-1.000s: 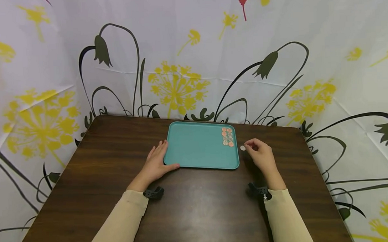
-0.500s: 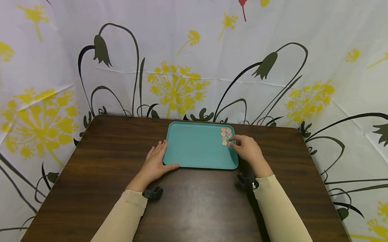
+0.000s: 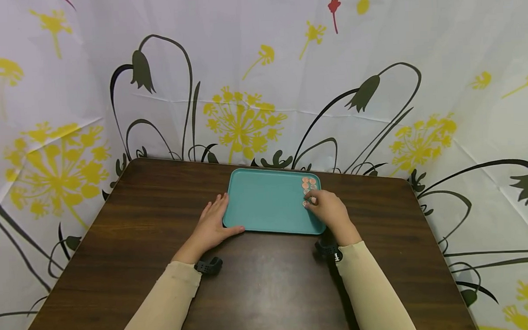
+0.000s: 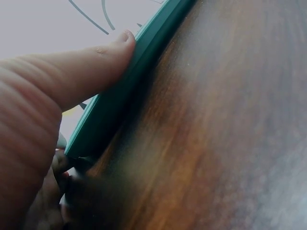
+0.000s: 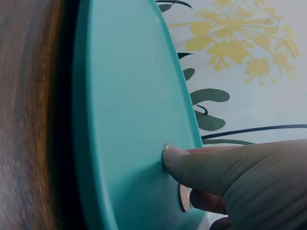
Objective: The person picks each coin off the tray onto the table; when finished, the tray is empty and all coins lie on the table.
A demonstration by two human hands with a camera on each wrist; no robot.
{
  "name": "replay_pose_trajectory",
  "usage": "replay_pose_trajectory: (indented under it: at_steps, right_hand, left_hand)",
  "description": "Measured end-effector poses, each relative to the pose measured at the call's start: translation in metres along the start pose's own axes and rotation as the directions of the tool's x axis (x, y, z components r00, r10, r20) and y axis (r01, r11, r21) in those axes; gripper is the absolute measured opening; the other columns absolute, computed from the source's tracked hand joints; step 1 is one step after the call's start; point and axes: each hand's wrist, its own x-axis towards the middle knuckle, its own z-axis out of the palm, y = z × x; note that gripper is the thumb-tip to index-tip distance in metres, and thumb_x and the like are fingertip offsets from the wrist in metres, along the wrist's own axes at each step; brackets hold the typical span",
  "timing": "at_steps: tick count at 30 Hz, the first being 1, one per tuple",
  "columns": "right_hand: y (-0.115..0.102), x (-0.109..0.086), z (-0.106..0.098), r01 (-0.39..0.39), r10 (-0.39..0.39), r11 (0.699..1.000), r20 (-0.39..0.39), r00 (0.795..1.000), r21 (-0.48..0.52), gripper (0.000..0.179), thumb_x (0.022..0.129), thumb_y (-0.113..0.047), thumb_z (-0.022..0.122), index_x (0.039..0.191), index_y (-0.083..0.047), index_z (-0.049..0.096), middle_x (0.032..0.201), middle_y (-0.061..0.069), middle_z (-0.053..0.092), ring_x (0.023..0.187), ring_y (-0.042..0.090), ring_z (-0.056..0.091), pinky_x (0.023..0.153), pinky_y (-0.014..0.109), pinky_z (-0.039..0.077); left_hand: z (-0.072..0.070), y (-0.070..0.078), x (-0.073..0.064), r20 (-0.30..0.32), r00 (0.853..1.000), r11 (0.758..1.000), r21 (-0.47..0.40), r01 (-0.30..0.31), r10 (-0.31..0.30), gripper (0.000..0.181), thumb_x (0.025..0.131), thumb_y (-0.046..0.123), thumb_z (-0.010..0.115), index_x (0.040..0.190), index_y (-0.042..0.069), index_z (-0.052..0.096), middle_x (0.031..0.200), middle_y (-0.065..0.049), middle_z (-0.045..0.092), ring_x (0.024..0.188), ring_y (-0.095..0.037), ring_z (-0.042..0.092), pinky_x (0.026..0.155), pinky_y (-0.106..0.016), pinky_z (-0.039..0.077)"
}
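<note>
A shallow teal tray (image 3: 265,199) lies on the dark wooden table. My right hand (image 3: 331,211) is over the tray's right end, thumb and index finger close together at a small silver coin (image 3: 305,203). Rows of copper and silver coins (image 3: 306,180) stand above it along the right side; my fingers partly cover the lower ones. In the right wrist view, a copper coin (image 5: 183,197) shows below the thumb. My left hand (image 3: 210,222) rests at the tray's left end, fingers spread along the side and thumb on the near rim (image 4: 139,57).
The wooden table (image 3: 259,291) extends around the tray on the left, right and near sides. Behind its far edge hangs a white cloth (image 3: 261,87) printed with yellow and dark green flowers. A black wrist strap (image 3: 208,266) sits on the left wrist.
My right hand has moved left with the silver coin, from beside the tray to over its right end, then slightly lower. The left hand stays at the tray's left end.
</note>
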Motion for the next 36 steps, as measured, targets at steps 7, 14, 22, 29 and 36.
replay_pose_trajectory:
  at_steps: [7, 14, 22, 29, 36]
  right_hand:
    - [-0.008, 0.001, 0.005, -0.007, 0.008, 0.999, 0.013, 1.0, -0.04, 0.013, 0.103, -0.024, 0.079, 0.111, -0.015, 0.081, 0.086, 0.004, 0.067, 0.074, 0.02, 0.059, 0.064, 0.035, 0.047]
    - [-0.005, -0.008, 0.011, -0.04, 0.041, 0.999, -0.044, 0.998, 0.02, 0.016, 0.099, -0.024, 0.082, 0.101, -0.016, 0.068, 0.101, 0.006, 0.071, 0.084, 0.023, 0.064, 0.074, 0.04, 0.049]
    - [0.011, -0.018, 0.014, 0.014, 0.019, 0.976, -0.151, 0.988, 0.217, 0.009, 0.103, -0.024, 0.079, 0.111, -0.019, 0.077, 0.102, 0.004, 0.079, 0.094, 0.025, 0.072, 0.084, 0.046, 0.057]
    - [0.025, -0.028, 0.005, 0.096, -0.06, 0.958, -0.14, 0.988, 0.27, 0.009, 0.104, -0.018, 0.077, 0.113, -0.018, 0.079, 0.102, 0.002, 0.079, 0.092, 0.019, 0.068, 0.084, 0.037, 0.058]
    - [0.052, -0.039, -0.013, 0.068, 0.019, 0.96, -0.304, 0.953, 0.272, 0.013, 0.105, -0.019, 0.076, 0.116, -0.014, 0.082, 0.098, 0.006, 0.08, 0.077, 0.017, 0.062, 0.064, 0.024, 0.048]
  left_hand:
    - [0.0, 0.0, -0.002, -0.007, 1.0, 1.0, 0.006, -0.006, 0.006, 0.119, 0.094, 0.052, 0.084, 0.174, -0.001, 0.014, 0.183, -0.022, 0.014, 0.172, -0.04, 0.009, 0.138, -0.063, 0.002]
    - [0.002, -0.001, -0.003, 0.006, 1.0, 1.0, 0.008, 0.003, -0.003, 0.12, 0.094, 0.053, 0.084, 0.174, -0.002, 0.014, 0.182, -0.023, 0.013, 0.171, -0.041, 0.009, 0.137, -0.063, 0.003]
    - [0.0, 0.001, 0.0, -0.013, 1.0, 1.0, -0.011, -0.009, 0.008, 0.121, 0.093, 0.051, 0.086, 0.174, -0.001, 0.013, 0.183, -0.023, 0.014, 0.172, -0.041, 0.009, 0.137, -0.064, 0.001]
    - [-0.002, 0.001, -0.002, -0.006, 1.0, 1.0, 0.002, -0.004, 0.004, 0.12, 0.094, 0.052, 0.085, 0.174, -0.002, 0.014, 0.182, -0.024, 0.014, 0.171, -0.041, 0.009, 0.137, -0.064, 0.002]
    - [-0.003, 0.0, -0.001, -0.01, 1.0, 1.0, -0.007, -0.012, 0.012, 0.12, 0.093, 0.052, 0.085, 0.174, -0.001, 0.013, 0.182, -0.023, 0.014, 0.172, -0.04, 0.009, 0.137, -0.063, 0.001]
